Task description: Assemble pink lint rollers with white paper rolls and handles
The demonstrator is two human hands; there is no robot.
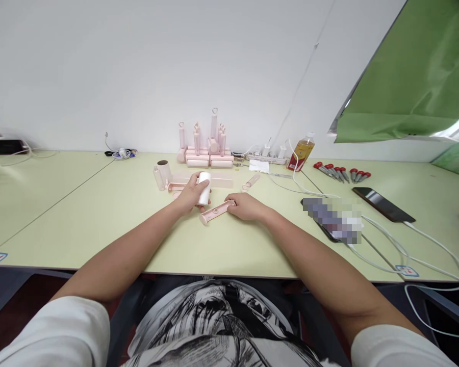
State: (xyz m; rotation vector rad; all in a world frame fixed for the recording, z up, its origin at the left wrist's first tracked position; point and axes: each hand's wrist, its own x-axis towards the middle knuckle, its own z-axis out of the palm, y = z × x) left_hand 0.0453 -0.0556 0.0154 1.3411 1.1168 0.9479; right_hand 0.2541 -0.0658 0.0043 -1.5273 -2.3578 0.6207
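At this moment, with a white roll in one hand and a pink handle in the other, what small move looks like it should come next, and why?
Probably bring the white roll in the left hand down to the free end of the pink handle, which the right hand holds flat on the table. The two pieces lie close together but apart, and finished pink rollers stand by the wall.

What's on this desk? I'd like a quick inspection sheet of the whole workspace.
Surface: pale green table, seam at left.
Job's things: white roll in left hand; pink handle lying under right hand.
Clutter: stacked pink parts, cardboard tube, drink bottle, red-handled screwdrivers, two phones.
Grippers: bare hands, both closed on items.
Cables: white leads at right, power strip.
Surroundings: white wall, green sheet.
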